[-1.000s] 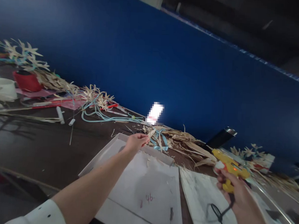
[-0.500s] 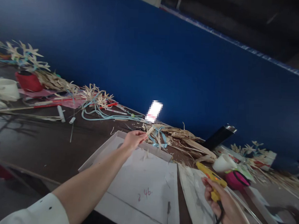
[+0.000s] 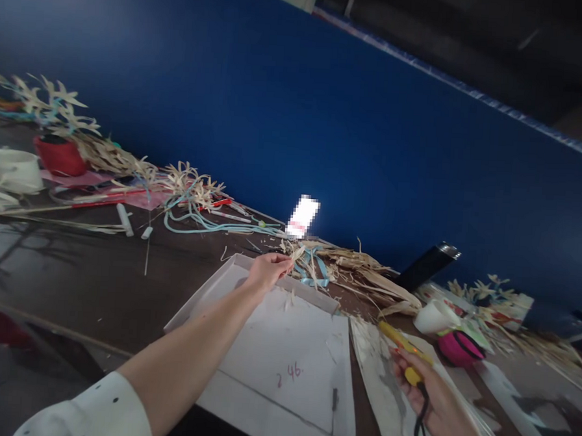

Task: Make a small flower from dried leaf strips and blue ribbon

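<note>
My left hand (image 3: 269,270) reaches over the far rim of a shallow white tray (image 3: 199,298), thumb and fingertips pinched on a pale strip of dried husk (image 3: 297,253). Right behind the fingertips are loose pale strips and a light-blue ribbon (image 3: 321,269). My right hand (image 3: 421,384) is wrapped round a yellow glue gun (image 3: 402,339), held over papers (image 3: 373,369) to the right of the tray. An orange light glows on its body and a black cord hangs from its grip. White paper (image 3: 308,349) marked with red figures lies in the tray.
A lit phone (image 3: 303,217), blurred out, leans on the blue wall (image 3: 287,114). Dried husks (image 3: 366,274), a black flask (image 3: 428,265), a white cup (image 3: 435,316) and a pink pouch (image 3: 461,348) stand right. Left are husk flowers (image 3: 190,183), a white bowl (image 3: 17,172) and a red pouch (image 3: 60,156).
The view has shifted slightly. My left hand keeps its pinch by the loose strips. In my right hand the glue gun has turned a little, showing less of its side.
</note>
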A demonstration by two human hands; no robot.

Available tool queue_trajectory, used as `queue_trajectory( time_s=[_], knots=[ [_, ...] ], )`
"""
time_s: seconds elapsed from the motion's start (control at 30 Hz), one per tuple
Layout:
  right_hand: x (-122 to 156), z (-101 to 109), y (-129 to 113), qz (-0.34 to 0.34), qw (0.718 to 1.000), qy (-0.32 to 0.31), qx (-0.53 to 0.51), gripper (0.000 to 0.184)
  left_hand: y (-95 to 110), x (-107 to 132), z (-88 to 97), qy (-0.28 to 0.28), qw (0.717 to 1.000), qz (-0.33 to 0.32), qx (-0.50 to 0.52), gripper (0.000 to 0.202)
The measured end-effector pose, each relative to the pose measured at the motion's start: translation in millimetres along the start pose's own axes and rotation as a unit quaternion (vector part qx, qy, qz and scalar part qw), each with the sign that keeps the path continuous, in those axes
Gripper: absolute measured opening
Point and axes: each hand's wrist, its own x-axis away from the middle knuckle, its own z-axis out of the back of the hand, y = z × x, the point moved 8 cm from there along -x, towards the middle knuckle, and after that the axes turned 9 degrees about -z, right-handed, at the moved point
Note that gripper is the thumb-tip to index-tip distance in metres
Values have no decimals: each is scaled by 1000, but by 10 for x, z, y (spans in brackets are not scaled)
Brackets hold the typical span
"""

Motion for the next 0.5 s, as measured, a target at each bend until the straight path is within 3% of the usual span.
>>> queue_trajectory(
  time_s=[0.33, 0.43, 0.5],
  knots=[
    [142, 24, -26, -4, 999, -2, 48, 32, 53, 40, -23, 2, 1000, 7, 5, 26],
    [117, 231, -82, 1, 990, 31, 140, 31, 73, 54, -33, 1, 1000, 14, 3, 25],
    [135, 466, -236, 18, 962, 110, 250, 25, 93, 66, -41, 0, 1000, 15, 1, 25]
  ],
)
